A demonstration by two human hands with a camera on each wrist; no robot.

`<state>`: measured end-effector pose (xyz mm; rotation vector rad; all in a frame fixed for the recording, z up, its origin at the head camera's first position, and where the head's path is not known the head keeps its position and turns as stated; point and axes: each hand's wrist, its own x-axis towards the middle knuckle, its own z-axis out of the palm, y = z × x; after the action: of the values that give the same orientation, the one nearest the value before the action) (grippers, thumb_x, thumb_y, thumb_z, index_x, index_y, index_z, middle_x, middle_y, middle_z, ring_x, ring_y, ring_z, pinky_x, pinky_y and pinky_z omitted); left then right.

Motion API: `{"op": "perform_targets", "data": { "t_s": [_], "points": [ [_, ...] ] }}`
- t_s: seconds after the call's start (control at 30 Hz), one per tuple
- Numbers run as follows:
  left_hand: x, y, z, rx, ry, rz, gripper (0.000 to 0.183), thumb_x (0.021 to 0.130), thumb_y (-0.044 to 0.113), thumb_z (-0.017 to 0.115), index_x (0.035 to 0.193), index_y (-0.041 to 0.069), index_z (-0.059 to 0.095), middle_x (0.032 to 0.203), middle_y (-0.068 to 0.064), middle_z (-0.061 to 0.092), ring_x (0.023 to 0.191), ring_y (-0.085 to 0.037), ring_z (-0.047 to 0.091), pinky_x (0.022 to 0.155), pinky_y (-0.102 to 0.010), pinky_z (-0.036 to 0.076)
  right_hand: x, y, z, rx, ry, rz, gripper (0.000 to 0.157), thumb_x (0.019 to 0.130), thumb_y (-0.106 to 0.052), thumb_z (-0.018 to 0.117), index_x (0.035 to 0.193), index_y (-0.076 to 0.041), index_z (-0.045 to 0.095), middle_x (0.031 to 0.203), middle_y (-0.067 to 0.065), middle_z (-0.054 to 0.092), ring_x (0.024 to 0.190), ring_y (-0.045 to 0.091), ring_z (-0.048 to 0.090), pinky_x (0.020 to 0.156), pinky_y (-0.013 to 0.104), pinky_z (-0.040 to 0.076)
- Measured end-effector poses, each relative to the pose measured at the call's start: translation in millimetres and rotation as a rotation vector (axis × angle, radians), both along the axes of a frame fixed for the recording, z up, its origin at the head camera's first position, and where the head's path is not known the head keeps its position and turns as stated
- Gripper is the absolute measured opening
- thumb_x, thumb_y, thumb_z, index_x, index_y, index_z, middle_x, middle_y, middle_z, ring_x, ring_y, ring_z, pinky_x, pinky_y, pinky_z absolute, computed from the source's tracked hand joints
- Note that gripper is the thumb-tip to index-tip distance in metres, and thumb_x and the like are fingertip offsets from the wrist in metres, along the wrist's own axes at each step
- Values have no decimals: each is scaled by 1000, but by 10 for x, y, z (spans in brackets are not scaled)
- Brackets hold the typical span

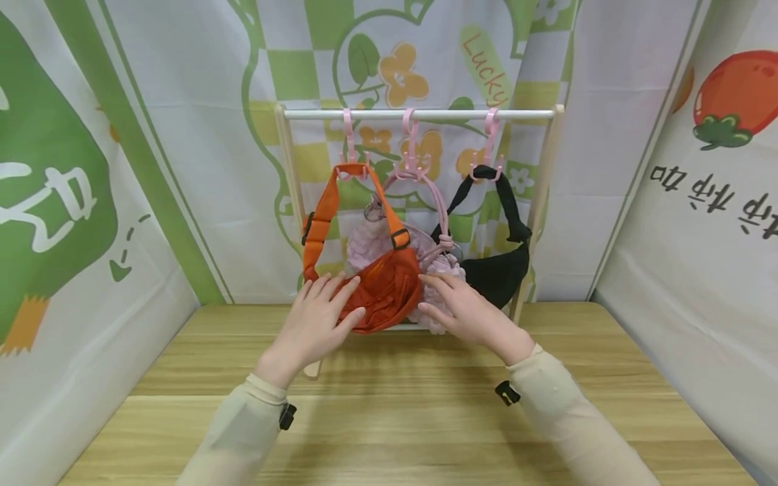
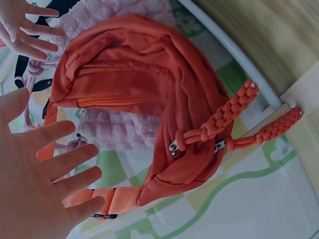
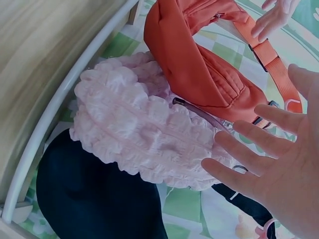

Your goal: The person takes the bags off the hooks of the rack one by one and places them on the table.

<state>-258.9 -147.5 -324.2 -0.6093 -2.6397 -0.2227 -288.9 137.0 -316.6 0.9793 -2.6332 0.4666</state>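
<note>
An orange waist bag [image 1: 385, 290] hangs by its strap from a pink hook, with two braided zipper pulls [image 2: 232, 109] showing in the left wrist view. My left hand [image 1: 313, 324] is in front of its left side, fingers spread and holding nothing. Between the bags hangs a pink puffy bag [image 3: 139, 124] with a knotted cord handle, partly hidden behind the orange one. My right hand [image 1: 471, 310] reaches in front of this pink bag, its fingers extended and empty. Farther right hangs a black bag [image 3: 94, 194], partly covered by the pink one.
A rack with a white top bar [image 1: 450, 115] and wooden side posts [image 1: 541, 182] stands at the back of the wooden table [image 1: 401, 418]. Pink hooks [image 1: 410, 145] hold the bags up. Printed cloth [image 1: 182, 135] encloses the sides and back.
</note>
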Motion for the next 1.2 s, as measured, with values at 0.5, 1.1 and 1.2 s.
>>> {"op": "perform_targets", "data": {
  "t_s": [0.5,1.1,1.2],
  "points": [
    [-62,-27,243,-20,-3,-14,57,98,50,38,144,18,40,148,-14,38,135,-35,33,112,-55,24,-74,-92,193,-11,-11,10,56,97,-44,49,141,-10,43,137,12,47,125,31,47,104,48,40],
    [-131,-33,425,-57,-16,-6,60,98,52,36,147,17,35,150,-14,35,138,-36,29,113,-55,21,-150,-187,356,-26,-24,29,56,97,-41,49,141,-8,42,129,14,51,111,26,55,94,43,48],
    [-148,-34,465,-57,-8,-14,60,99,51,36,147,16,36,150,-14,35,138,-37,29,113,-56,20,-171,-190,375,-27,-29,24,56,97,-40,50,141,-8,42,128,15,52,108,25,55,93,43,48]
  ]
}}
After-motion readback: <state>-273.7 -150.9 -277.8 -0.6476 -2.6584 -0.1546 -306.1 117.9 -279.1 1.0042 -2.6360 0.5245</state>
